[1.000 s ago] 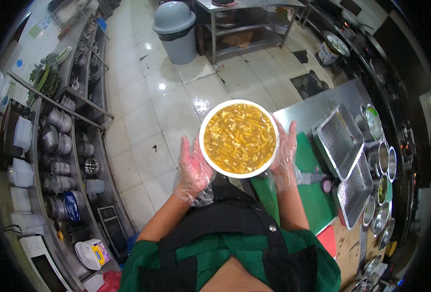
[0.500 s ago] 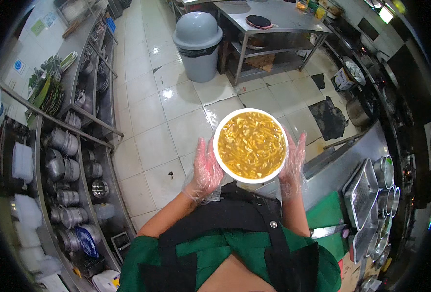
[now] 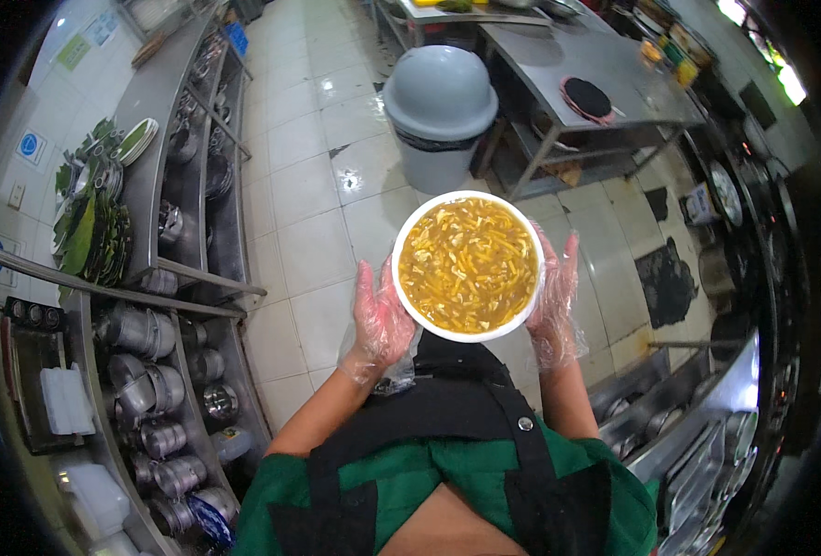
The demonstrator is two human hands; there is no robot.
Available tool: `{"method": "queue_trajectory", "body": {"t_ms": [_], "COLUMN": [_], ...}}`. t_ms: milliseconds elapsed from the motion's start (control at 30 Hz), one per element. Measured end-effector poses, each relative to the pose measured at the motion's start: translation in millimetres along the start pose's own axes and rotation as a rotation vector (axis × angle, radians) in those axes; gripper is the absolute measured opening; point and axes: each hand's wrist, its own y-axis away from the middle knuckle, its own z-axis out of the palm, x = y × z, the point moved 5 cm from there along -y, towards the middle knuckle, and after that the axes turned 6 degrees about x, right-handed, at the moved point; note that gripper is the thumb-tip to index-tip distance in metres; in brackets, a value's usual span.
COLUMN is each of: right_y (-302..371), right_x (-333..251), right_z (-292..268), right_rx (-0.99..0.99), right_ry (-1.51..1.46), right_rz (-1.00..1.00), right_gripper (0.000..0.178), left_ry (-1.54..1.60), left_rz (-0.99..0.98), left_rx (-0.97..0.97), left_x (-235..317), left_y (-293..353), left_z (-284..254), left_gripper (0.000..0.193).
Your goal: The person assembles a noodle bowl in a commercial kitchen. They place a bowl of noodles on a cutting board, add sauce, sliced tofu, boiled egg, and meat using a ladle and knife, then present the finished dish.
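Between my two hands I carry a round white bowl [image 3: 407,309], filled nearly to the rim with a brown soup [image 3: 470,264] that has yellow strips and pale shreds in it. My left hand [image 3: 382,318], in a clear plastic glove, presses against the bowl's left side. On the opposite side my right hand [image 3: 553,295], gloved the same way, supports the bowl with its fingers pointing away from me. Parts of both hands beneath the bowl are hidden. The bowl is held roughly level in front of my black apron [image 3: 410,417].
A grey lidded bin [image 3: 440,102] stands ahead, beside a steel table [image 3: 558,60] with a round black item on it. Metal pots [image 3: 156,389] fill the shelves at left, below green leaves [image 3: 95,222]. Metal trays [image 3: 693,477] lie at lower right; dark patches [image 3: 667,283] mark the tiled floor.
My view has shifted: the bin and steel table now appear lower and further right. The green cutting board and knife at lower right have left the view. Both hands still hold the bowl.
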Motion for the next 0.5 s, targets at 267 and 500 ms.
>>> {"method": "queue_trajectory", "body": {"t_ms": [267,500], "right_y": [-182.7,-339.9], "right_x": [23.7,57.7], "right_z": [110.6,179.5], "right_rx": [-0.085,-0.094], "right_ry": [0.099,0.132], "right_rz": [0.085,0.077], "right_gripper": [0.080,0.082], "left_ry": [-0.023,-0.038], "left_rz": [0.136,0.166], "left_rx": [0.106,0.061], "left_x": [131.7,243.6], "left_y": [-132.8,-266.2], "left_z": [-4.5,-32.7], "left_gripper": [0.092,0.088]}}
